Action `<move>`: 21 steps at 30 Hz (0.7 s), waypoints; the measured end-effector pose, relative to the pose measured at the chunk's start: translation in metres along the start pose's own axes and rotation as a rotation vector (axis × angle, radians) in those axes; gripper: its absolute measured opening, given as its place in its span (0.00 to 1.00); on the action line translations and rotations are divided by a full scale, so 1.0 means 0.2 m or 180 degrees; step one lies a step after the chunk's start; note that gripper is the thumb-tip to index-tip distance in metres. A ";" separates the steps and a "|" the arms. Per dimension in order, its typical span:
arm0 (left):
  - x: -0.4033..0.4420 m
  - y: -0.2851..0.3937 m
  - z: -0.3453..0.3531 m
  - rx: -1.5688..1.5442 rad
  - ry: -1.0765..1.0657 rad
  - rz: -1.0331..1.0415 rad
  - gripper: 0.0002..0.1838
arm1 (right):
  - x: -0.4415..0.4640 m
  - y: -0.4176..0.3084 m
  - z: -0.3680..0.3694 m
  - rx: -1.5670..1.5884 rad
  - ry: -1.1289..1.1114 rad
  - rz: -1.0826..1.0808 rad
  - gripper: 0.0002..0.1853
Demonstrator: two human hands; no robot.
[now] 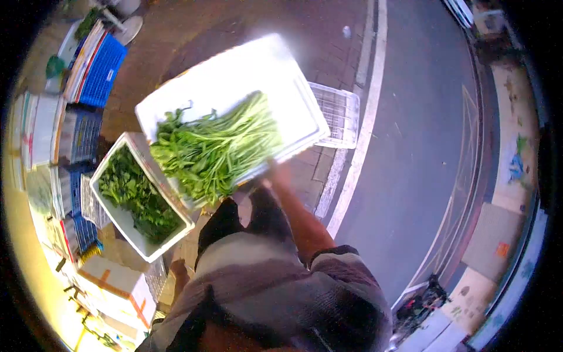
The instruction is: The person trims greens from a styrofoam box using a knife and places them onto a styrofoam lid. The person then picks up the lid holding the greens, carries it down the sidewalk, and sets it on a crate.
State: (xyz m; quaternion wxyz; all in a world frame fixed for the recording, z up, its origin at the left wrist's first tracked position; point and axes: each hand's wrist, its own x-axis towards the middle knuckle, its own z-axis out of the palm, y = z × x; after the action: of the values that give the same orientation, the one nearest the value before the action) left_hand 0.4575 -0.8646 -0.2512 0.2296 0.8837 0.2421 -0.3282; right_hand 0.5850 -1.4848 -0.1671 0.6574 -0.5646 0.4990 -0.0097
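Note:
A large white foam box (234,76) holds a bundle of leafy green stalks (217,144) at its near side. At the near edge of this box is my right hand (271,175), smeared by motion, and its fingers cannot be made out. A second white foam box (169,240) with darker leafy greens (138,196) stands to the left and lower, close against the large one. My left hand (179,271) shows partly at my left side, below the second box, with its fingers not distinguishable.
A clear plastic crate (352,117) sits behind the large box on the right. Blue crates (105,73) line the left side, with a taped white carton (114,281) nearer me. White lines edge the grey road (410,117) on the right. Cardboard (492,240) lies beyond it.

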 end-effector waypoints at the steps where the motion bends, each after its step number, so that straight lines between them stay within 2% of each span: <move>1: 0.02 0.12 0.00 0.0017 0.0020 0.0025 0.10 | 0.01 -0.02 -0.14 0.0151 0.0066 0.0089 0.22; 3: 0.08 0.37 0.01 0.0117 0.0051 0.0207 0.10 | 0.04 -0.07 -0.43 0.0460 0.0210 0.0258 0.22; 5: 0.19 0.63 -0.02 0.0188 0.0029 0.0414 0.10 | 0.08 -0.10 -0.69 0.1188 0.0680 0.0365 0.20; 6: 0.34 0.51 -0.13 0.0148 -0.0115 0.0440 0.10 | -0.11 -0.09 -0.38 0.1079 0.0883 0.0284 0.20; 10: 0.52 0.79 -0.49 0.0297 -0.0132 0.0820 0.09 | -0.03 0.34 -0.35 0.0893 0.1478 0.0175 0.23; 11: 0.59 0.84 -0.58 0.0380 -0.0117 0.0917 0.09 | -0.05 0.38 -0.31 0.0747 0.1542 0.0281 0.26; 12: 0.72 0.89 -0.67 0.0442 -0.0132 0.1049 0.09 | -0.20 0.26 -0.20 0.0624 0.1578 0.0372 0.28; 13: 0.84 0.93 -0.76 0.0500 -0.0166 0.1150 0.09 | -0.29 0.20 -0.11 0.0585 0.1648 0.0348 0.27; 17: 1.42 1.31 -0.90 0.0771 -0.0290 0.1670 0.10 | -0.48 0.21 0.21 0.1232 0.2175 0.0134 0.23; 18: 1.55 1.41 -0.94 0.0806 -0.0290 0.1749 0.10 | -0.55 0.15 0.30 0.1636 0.2365 0.0309 0.22; 19: 1.66 1.53 -0.98 0.0866 -0.0299 0.1825 0.10 | -0.50 0.35 0.42 0.2292 0.2604 0.0407 0.21; 21: 1.65 1.80 -1.11 0.1008 -0.0127 0.1860 0.10 | -0.53 0.28 0.42 0.2962 0.2594 0.0493 0.23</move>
State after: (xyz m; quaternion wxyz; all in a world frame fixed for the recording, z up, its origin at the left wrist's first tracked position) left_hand 0.9903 -0.9269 -0.2406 0.1786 0.9339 -0.0802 -0.2993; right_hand 0.5563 -1.3422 -0.1521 0.5902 -0.1320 0.6927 -0.3930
